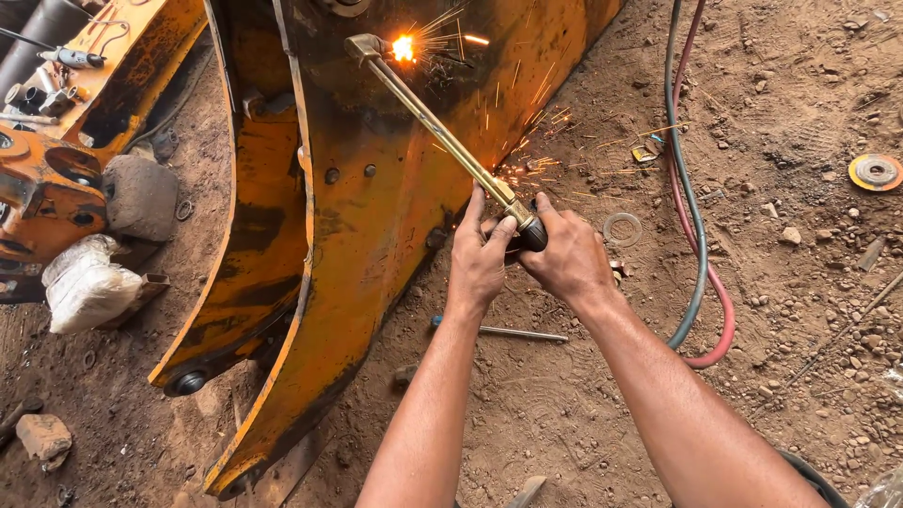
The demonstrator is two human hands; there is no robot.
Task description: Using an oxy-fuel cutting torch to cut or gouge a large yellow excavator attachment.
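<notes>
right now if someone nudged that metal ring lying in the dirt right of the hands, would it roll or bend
The metal ring lies flat on loose dirt, so it would probably slide rather than roll. It looks like thin rigid metal, likely stiff and light. Grit around it may make it drag.

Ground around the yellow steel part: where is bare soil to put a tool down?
Bare soil lies low in the middle, between the two forearms and the yellow steel part, below the thin rod. More lies right of the hoses, though stones litter it. It is crowded around the torch, both hands and the falling sparks.
</notes>
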